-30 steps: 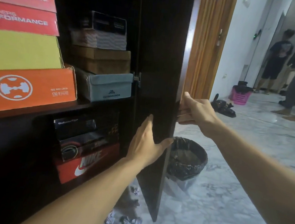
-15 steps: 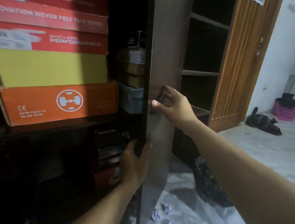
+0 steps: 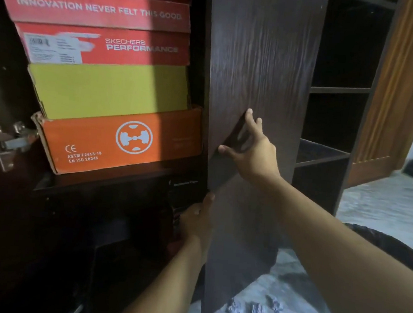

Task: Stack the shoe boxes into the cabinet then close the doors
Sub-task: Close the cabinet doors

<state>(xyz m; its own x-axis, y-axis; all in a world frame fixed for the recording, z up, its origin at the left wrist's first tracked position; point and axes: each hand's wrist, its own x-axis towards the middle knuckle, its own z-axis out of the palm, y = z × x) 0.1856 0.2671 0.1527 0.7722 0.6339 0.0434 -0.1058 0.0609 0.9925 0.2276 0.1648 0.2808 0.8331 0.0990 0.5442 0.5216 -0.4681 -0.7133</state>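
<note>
At centre, cabinet door (image 3: 263, 61): dark wood panel, long axis vertical, its face turned toward the viewer and slightly right, its free edge pointing left toward the opening. Judged nearly shut, a narrow gap remaining.

Left of the door, on a cabinet shelf (image 3: 114, 175): stacked shoe boxes, long axes horizontal, ends facing out; red boxes (image 3: 101, 9) on top, yellow box (image 3: 109, 90) beneath, orange box (image 3: 116, 143) lowest. Stacking appears done on this shelf.

On the door face, right hand (image 3: 253, 153): fingers spread and flat against the panel by a dark handle, pressing rather than clasping.

Lower, at the door's left edge, left hand (image 3: 195, 220): fingers curled around that edge, though the dark hides the grip. Judged the nearer hand to the closing gap and at risk of pinching.
</note>
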